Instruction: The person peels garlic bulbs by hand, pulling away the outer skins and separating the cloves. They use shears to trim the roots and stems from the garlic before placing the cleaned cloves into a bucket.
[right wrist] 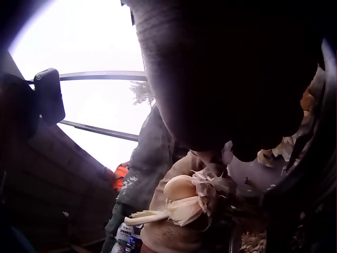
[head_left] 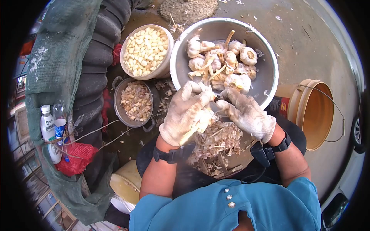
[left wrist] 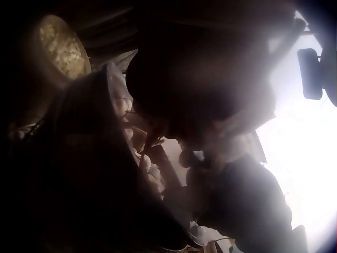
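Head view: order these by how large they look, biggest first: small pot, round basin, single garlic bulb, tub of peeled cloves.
1. Round basin
2. Tub of peeled cloves
3. Small pot
4. Single garlic bulb

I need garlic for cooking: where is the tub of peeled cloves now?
In the head view, the tub of peeled cloves stands on the person's left, beside the metal basin and just beyond the small pot of browner cloves.

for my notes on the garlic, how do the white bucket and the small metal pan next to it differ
The bucket holds pale, peeled cloves; the pan holds browner cloves that look mostly unpeeled. The bucket's mouth is wider than the pan's. Both are round and open-topped.
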The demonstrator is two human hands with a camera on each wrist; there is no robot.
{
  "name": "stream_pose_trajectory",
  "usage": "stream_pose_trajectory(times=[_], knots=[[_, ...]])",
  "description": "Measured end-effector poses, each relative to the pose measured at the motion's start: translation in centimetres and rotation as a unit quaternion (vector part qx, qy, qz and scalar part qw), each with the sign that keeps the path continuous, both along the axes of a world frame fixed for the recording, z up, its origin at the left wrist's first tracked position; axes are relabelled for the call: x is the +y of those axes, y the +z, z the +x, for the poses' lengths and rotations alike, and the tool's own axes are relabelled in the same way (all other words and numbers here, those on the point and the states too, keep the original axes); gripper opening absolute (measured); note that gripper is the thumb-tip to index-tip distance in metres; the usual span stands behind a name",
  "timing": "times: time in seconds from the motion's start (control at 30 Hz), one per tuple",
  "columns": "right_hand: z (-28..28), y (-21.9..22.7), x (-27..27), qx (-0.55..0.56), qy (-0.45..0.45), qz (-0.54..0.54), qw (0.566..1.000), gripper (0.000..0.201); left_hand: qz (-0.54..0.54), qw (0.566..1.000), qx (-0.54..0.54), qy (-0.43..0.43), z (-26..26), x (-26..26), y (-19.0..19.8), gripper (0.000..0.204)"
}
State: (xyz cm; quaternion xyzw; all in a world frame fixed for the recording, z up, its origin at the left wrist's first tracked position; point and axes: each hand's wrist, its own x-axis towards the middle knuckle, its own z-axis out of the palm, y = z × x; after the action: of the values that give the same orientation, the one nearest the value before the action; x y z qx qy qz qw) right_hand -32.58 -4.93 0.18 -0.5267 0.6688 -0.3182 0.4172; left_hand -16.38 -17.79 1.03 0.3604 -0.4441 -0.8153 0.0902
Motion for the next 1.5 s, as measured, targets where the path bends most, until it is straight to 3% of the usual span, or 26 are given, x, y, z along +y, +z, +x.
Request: stream_pose_trajectory(times=[0.13, 0.33, 0.4, 0.53, 0.6, 0.73, 0.8, 0.93, 1.0, 1.1, 1.23, 1.3, 1.33, 1.4, 1.43, 1.47, 1.5], knots=[[0.0, -1.1, 0.4, 0.004, -0.011, -0.023, 1.0, 0.029, 0.041, 0.999, -0.001, -0.004, 0.1, -0.2, -0.3, 0.021], [0.0, -1.0, 0.1, -0.001, 0.0, 0.007, 1.0, 0.028, -0.01, 1.0, 0.0, -0.014, 0.1, -0.2, -0.4, 0.02], [0.1, -0.1, -0.4, -0.12, -0.049, 0.1, 0.987, 0.031, 0.021, 1.0, 0.015, -0.005, 0.1, -0.2, -0.2, 0.019], [0.1, -0.6, -0.2, -0.18, -0.057, 0.111, 0.976, 0.036, 0.068, 0.997, 0.03, -0.022, 0.5, -0.2, -0.8, 0.019], [0.5, -1.2, -0.1, -0.259, -0.098, 0.12, 0.953, 0.04, 0.087, 0.993, 0.072, 0.023, 0.2, 0.3, -1.2, 0.021], [0.5, -0.4, -0.3, -0.252, -0.119, 0.114, 0.954, 0.03, 0.094, 0.994, 0.055, 0.031, 0.2, 0.4, -1.2, 0.022], [0.4, 0.1, -0.4, -0.313, -0.137, 0.144, 0.929, 0.03, 0.15, 0.985, 0.087, 0.011, 0.7, 0.1, -1.9, 0.024], [0.3, -0.7, -0.3, -0.368, -0.127, 0.108, 0.915, 0.028, 0.097, 0.991, 0.073, 0.059, -0.4, 1.0, -2.2, 0.032], [0.5, -0.7, -0.4, -0.328, -0.137, 0.101, 0.929, 0.028, 0.044, 0.997, 0.068, 0.006, 0.0, 1.0, -2.1, 0.034], [0.6, -1.3, -0.4, -0.3, -0.138, 0.101, 0.939, 0.028, -0.032, 0.999, 0.039, -0.003, -0.2, 0.8, -2.0, 0.027], [0.8, -1.4, -0.6, -0.315, -0.136, 0.081, 0.936, 0.028, -0.012, 0.998, 0.064, -0.014, -0.6, 1.2, -1.6, 0.028], [0.9, -0.8, -0.8, -0.262, -0.138, 0.115, 0.948, 0.029, -0.112, 0.991, 0.069, -0.017, -0.4, 1.2, -1.9, 0.027], [0.8, -0.5, -0.9, -0.262, -0.138, 0.115, 0.948, 0.029, -0.113, 0.991, 0.069, -0.017, -0.4, 1.2, -2.3, 0.027], [0.6, 0.0, -1.1, -0.275, -0.134, 0.16, 0.939, 0.044, -0.305, 0.95, 0.057, -0.029, -0.5, 1.2, -2.9, 0.025], [0.6, 0.0, -1.0, -0.275, -0.134, 0.16, 0.939, 0.044, -0.305, 0.95, 0.056, -0.029, -0.4, 1.2, -2.8, 0.025], [0.6, 0.0, -1.0, -0.256, -0.12, 0.139, 0.949, 0.044, -0.143, 0.988, 0.051, 0.003, -0.4, 1.2, -2.6, 0.026], [0.6, 0.0, -1.0, -0.238, -0.105, 0.118, 0.958, 0.043, 0.024, 0.998, 0.044, 0.035, -0.3, 1.2, -2.5, 0.028]])
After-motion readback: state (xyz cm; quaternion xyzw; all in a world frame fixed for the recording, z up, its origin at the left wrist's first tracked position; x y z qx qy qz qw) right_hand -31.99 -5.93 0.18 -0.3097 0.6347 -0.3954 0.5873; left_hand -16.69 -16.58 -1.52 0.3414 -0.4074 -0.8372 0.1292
